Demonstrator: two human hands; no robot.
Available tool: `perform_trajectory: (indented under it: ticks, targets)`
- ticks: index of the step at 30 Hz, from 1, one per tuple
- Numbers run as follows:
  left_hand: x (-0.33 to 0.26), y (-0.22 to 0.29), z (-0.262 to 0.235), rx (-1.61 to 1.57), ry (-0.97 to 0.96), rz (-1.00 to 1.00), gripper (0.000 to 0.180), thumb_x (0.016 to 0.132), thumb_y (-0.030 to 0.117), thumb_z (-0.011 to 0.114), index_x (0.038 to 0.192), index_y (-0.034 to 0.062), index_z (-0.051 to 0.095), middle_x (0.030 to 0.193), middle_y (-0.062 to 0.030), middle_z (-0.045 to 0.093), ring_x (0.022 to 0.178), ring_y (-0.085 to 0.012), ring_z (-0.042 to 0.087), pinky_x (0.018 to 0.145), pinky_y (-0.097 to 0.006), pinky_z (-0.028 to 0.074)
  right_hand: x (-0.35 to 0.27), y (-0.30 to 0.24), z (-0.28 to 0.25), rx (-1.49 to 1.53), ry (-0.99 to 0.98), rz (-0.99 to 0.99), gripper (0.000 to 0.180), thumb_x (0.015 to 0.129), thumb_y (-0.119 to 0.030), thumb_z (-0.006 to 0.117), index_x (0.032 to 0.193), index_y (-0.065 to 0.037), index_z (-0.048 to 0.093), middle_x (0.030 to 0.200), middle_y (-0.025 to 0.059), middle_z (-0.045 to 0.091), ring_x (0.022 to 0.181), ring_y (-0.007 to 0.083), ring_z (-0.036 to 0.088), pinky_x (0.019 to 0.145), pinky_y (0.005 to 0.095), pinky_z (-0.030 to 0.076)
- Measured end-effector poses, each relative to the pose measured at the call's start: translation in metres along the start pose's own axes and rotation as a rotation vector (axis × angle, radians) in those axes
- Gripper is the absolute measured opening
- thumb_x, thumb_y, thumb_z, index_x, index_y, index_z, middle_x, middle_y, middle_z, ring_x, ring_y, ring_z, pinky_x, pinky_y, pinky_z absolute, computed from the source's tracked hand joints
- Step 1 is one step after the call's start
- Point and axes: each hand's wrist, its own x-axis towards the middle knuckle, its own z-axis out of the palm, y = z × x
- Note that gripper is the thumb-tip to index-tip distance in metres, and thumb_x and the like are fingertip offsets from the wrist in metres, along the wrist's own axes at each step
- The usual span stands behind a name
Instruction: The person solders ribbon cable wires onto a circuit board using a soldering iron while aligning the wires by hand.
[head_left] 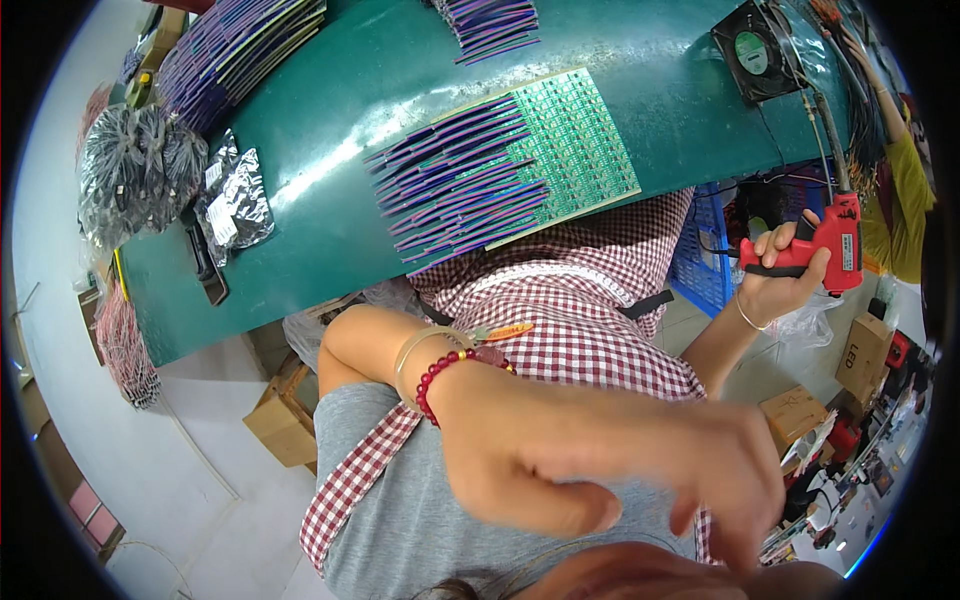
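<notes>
**A:** You are gripping the red pistol-shaped soldering gun with the long metal tip (830, 245) in your right hand (780, 275), out past the right end of the teal-green curved worktable (330, 180). Your fingers are closing fully round its black-and-red handle.

**B:** And which way is it lying?

**A:** Its long axis is running nearly upright, the tip pointing up and away from you, the body sitting just right of your knuckles. Your right hand is the nearer one by far; your left hand (590, 465) is hovering close under the camera, blurred, fingers loosely curled and holding nothing that shows.

**B:** What is lying around it?

**A:** Left of the gun, well apart, the green panel of small circuit boards (575, 145) is resting on the table, half covered by a fan of purple-edged dark strips (455, 185). A black square cooling fan (755, 50) is sitting at the table's far right corner.
</notes>
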Motion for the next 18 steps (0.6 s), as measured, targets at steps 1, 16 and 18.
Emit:
perform_trajectory:
  ticks: [1, 16, 18]
  targets:
    - [0.003, 0.001, 0.011, 0.11, -0.019, 0.021, 0.041, 0.081, 0.006, 0.046, 0.119, -0.0062, 0.049, 0.118, -0.017, 0.052, 0.109, -0.0269, 0.051, 0.083, -0.037, 0.045, -0.002, -0.004, -0.001, 0.014, 0.023, -0.014, 0.052, 0.1, -0.045, 0.044, 0.122, 0.002, 0.05, 0.072, 0.01, 0.055, 0.051, 0.0113, 0.045, 0.051, 0.0269, 0.043]
    - [0.002, 0.005, 0.014, 1.155, -0.689, -0.108, 0.034, 0.082, 0.013, 0.06, 0.113, -0.0022, 0.061, 0.109, -0.0131, 0.061, 0.102, -0.0263, 0.06, 0.09, -0.039, 0.047, 0.098, -0.066, -0.024, -0.118, 0.255, -0.139, 0.044, 0.097, -0.034, 0.058, 0.117, 0.005, 0.056, 0.076, 0.0082, 0.058, 0.054, 0.0124, 0.044, 0.058, 0.0288, 0.041]
    - [-0.014, 0.011, -0.01, 1.431, -0.533, -0.273, 0.033, 0.081, 0.011, 0.061, 0.112, 0.0015, 0.063, 0.107, -0.0085, 0.062, 0.101, -0.0235, 0.061, 0.089, -0.037, 0.046, 0.128, -0.095, -0.029, -0.175, 0.152, -0.14, 0.043, 0.096, -0.033, 0.06, 0.117, 0.005, 0.057, 0.076, 0.0102, 0.062, 0.052, 0.0121, 0.047, 0.057, 0.029, 0.045]
